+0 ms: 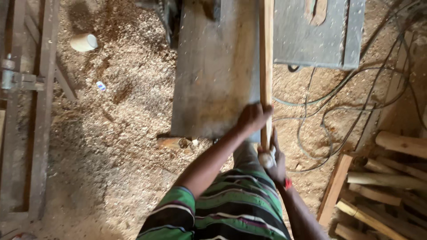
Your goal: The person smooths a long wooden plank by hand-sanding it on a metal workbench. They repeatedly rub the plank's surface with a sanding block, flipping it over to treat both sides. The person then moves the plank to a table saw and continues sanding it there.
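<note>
My wooden strip runs off the top edge; my right hand blurs around its near end.

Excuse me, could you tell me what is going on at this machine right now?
A person in a green striped shirt is holding a long wooden strip on edge along the right side of a grey metal machine table. The left hand presses against the strip near its end, and the right hand grips the end itself. Sawdust covers the floor, cables trail to the right, and cut wood pieces are stacked at lower right.
</note>
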